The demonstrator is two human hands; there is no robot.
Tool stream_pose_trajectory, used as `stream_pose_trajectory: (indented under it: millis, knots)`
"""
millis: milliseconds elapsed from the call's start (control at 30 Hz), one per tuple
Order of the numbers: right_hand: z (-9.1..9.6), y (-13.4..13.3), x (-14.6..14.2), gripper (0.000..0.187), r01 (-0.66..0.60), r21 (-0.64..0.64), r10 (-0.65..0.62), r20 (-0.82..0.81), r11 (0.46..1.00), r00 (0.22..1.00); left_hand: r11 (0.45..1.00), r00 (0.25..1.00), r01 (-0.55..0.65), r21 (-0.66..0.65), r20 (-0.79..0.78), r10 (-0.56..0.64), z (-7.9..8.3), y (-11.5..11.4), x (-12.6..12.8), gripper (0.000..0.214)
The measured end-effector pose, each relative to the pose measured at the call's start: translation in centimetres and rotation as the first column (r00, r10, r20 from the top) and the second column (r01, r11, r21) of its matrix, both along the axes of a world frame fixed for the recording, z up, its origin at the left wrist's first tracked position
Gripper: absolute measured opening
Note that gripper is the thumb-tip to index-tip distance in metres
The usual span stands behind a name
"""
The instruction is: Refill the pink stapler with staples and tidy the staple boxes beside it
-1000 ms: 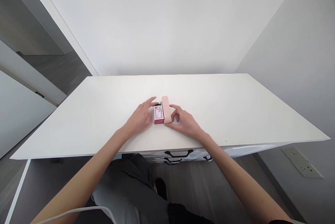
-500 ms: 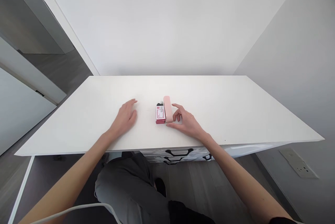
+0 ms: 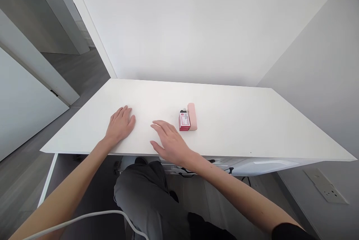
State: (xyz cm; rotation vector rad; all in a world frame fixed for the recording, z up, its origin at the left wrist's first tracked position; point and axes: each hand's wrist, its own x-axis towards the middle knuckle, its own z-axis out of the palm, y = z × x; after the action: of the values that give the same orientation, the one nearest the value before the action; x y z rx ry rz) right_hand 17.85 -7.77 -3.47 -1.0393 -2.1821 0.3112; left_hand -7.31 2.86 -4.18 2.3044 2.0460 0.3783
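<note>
On the white tabletop [image 3: 230, 120] stand a small red-and-white box [image 3: 184, 120] and, close against its right side, a long pink case [image 3: 192, 116] with rounded ends. A small black item with a clear tip [image 3: 183, 111] shows just behind the box; its kind I cannot make out. My left hand [image 3: 119, 125] lies palm down on the left part of the tabletop, fingers spread, holding nothing. My right hand [image 3: 169, 142] is left of and nearer to me than the box, apart from it, with its fingers and thumb apart and nothing between them.
A white wall [image 3: 185, 26] rises behind the tabletop. Drawers with black handles [image 3: 186, 175] are below its front edge, above my legs [image 3: 146, 199]. A white cable [image 3: 95, 214] crosses at the lower left. A socket plate [image 3: 327, 186] is on the right wall.
My right hand has left the pink case's side and moved left past the box. My left hand has shifted left and opened wider. The view has turned slightly.
</note>
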Motion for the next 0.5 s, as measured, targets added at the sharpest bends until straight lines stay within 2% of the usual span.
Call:
stream_pose_trajectory:
  millis: [100, 200, 333, 500]
  knots:
    - [-0.7, 2.7, -2.9, 0.063, 0.112, -0.141, -0.098, 0.106, 0.984, 0.990, 1.000, 1.000, -0.003, 0.022, -0.005, 0.003, -0.3, -0.1, 0.0, 0.069]
    - [-1.1, 5.8, -4.3, 0.073, 0.240, -0.231, -0.206, 0.163, 0.943, 0.965, 0.999, 1.000, 0.002, 0.042, -0.012, -0.001, -0.6, -0.1, -0.2, 0.069]
    - [-1.6, 8.8, -4.6, 0.080, 0.397, -0.291, -0.342, 0.221, 0.871, 0.913, 0.998, 1.000, -0.002, 0.064, -0.011, 0.002, -0.9, 0.0, -0.3, 0.065]
    - [-2.5, 10.0, -3.6, 0.082, 0.527, -0.302, -0.470, 0.245, 0.794, 0.848, 0.997, 1.000, 0.005, 0.078, 0.003, -0.005, -1.1, 0.1, -0.4, 0.063]
